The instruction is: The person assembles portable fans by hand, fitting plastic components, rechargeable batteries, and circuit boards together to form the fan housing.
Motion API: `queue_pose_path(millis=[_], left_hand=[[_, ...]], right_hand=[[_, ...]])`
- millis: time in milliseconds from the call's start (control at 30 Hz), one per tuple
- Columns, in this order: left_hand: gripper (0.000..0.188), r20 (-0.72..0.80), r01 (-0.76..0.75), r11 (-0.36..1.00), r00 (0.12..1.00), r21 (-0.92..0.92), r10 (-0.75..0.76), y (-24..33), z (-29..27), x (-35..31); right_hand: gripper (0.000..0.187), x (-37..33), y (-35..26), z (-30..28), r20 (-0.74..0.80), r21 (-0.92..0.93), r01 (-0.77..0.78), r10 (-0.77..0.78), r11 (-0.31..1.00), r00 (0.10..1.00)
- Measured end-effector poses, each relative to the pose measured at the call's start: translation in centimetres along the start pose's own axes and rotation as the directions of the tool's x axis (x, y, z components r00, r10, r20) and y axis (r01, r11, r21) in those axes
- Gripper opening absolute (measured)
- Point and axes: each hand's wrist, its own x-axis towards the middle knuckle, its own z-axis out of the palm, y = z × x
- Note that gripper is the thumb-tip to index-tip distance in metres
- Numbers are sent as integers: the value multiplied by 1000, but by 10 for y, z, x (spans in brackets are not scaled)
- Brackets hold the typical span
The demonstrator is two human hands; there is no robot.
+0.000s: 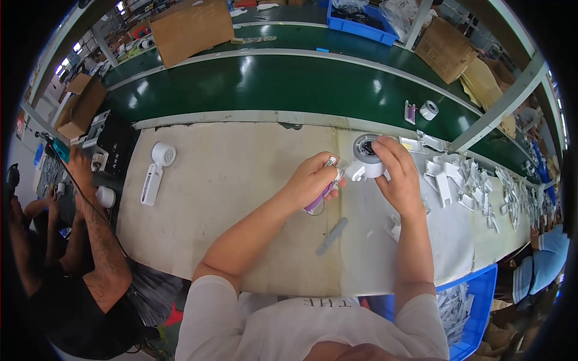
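My right hand (pixel 400 174) is closed around a round white device head (pixel 365 157) with a grey ring and a dark centre. A short white neck on it points toward my left hand (pixel 313 180). That hand pinches a purple part (pixel 314 206) with a thin dark wire looping from it; small white and metallic bits show at the fingertips. The two held things are close together, and whether they touch I cannot tell. Below them a grey elongated cover (pixel 332 236) lies on the table. Farther left rests a white handheld device (pixel 158 171) with a perforated round head.
White plastic pieces (pixel 460 180) are heaped at the right of the table (pixel 229 240). A blue bin (pixel 481 313) holds more below its edge. Beyond runs a green conveyor belt (pixel 241 84) carrying a white ring-shaped part (pixel 428 110). A co-worker's arm (pixel 99 240) is at the left, near a black box (pixel 111 144).
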Motion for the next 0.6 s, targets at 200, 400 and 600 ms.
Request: queue_pose_path(millis=[200, 400, 600], left_hand=[[22, -22, -37, 978, 999, 206, 42, -4, 2, 1], [21, -43, -62, 932, 996, 357, 83, -4, 1, -5], [30, 92, -118, 778, 993, 618, 77, -1, 10, -10]], right_hand=[[62, 2, 0, -8, 38, -19, 36, -35, 999, 999], [54, 0, -17, -31, 309, 462, -414, 295, 784, 904], [42, 1, -15, -39, 463, 519, -435, 186, 736, 867]])
